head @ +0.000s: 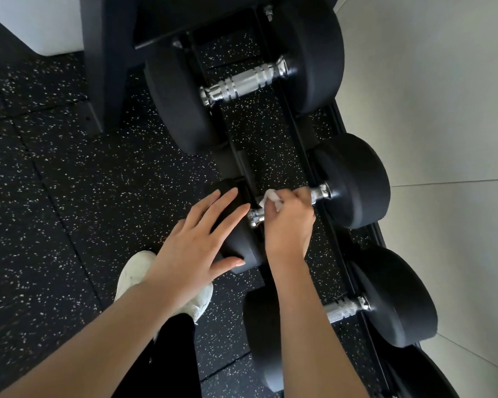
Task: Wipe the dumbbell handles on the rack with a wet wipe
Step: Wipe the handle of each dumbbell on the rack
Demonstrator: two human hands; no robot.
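The right hand [289,218] is curling its fingers around a white wipe [272,198] on the middle dumbbell's handle [255,218], on the rack [288,122] beside the wall [443,110]. The left hand [193,248] is resting, fingers straight and spread, on that dumbbell's near weight [239,251]. Open floor [55,168] is lying to the left.

Three dumbbells sit in a row on the rack [243,168]; the middle dumbbell [354,182] is between the far dumbbell [311,56] and near dumbbell [397,297], with a wall [443,96] right of them.
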